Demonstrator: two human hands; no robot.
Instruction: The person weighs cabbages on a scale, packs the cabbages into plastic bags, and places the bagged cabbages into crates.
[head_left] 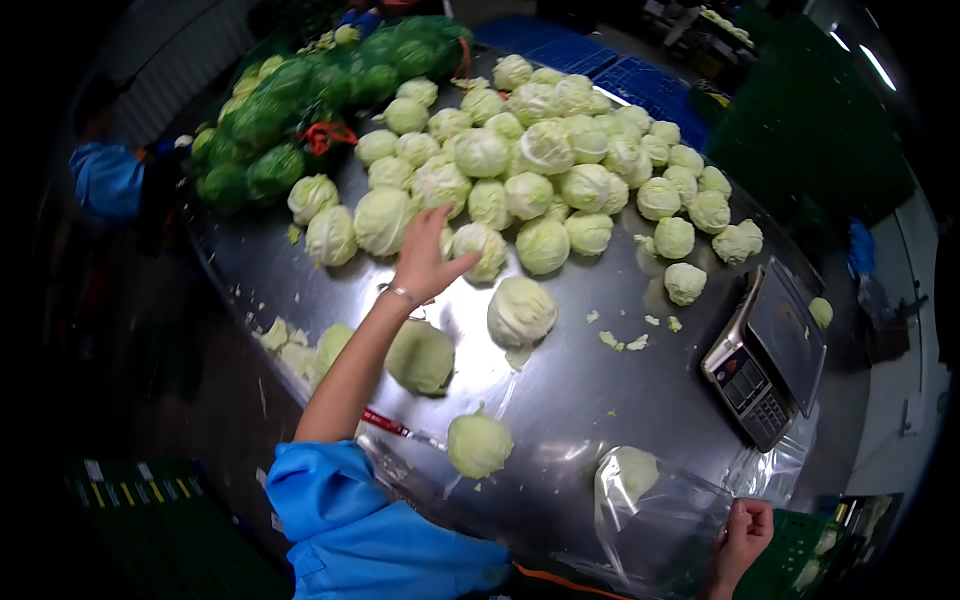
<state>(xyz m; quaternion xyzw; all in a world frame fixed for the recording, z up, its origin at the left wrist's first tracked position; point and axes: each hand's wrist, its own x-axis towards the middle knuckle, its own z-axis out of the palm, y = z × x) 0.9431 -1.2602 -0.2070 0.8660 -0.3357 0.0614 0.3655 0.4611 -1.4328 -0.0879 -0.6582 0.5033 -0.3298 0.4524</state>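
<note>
My left hand is stretched out over the metal table with its fingers spread and nothing in them. It is close to a round pale-green cabbage at the near edge of the pile. Below the wrist sit a larger cabbage and another single one. At the lower right, my right hand pinches the edge of a clear plastic bag. Inside the bag's far end lies a cabbage. One more cabbage stands between the bag and my left forearm.
A heap of cabbages covers the table's far half, beside green net sacks. A digital scale stands at right. A red-handled knife lies near my left forearm. Another person in a blue sleeve is at far left.
</note>
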